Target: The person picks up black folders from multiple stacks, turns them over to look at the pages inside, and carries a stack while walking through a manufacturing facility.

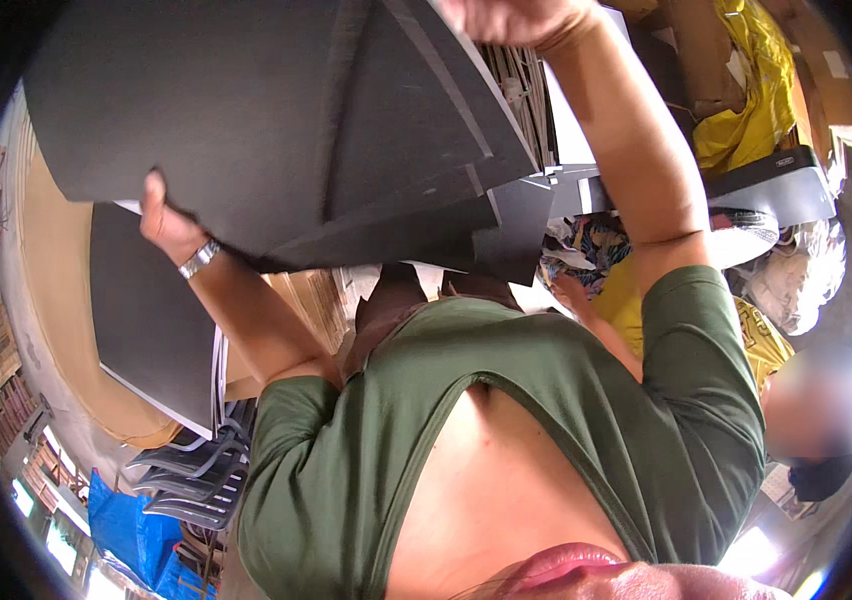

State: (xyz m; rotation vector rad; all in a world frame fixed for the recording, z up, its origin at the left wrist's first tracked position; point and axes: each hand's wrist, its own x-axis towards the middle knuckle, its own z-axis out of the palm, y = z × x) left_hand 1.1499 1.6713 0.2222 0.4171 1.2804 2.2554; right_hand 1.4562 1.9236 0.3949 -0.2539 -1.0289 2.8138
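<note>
A large black sheet [236,110] fills the far left and centre of the scene, held up in front of a person in a green shirt [506,370]; the left hand [174,228] pinches its near left edge, thumb showing and the other fingers hidden. The right hand [526,18] is at the sheet's far right edge, cut off by the view, so I cannot tell how its fingers sit. More black boards [151,300] stand at left above grey chairs [196,485], and a co-worker in yellow [764,338] is at right.
</note>
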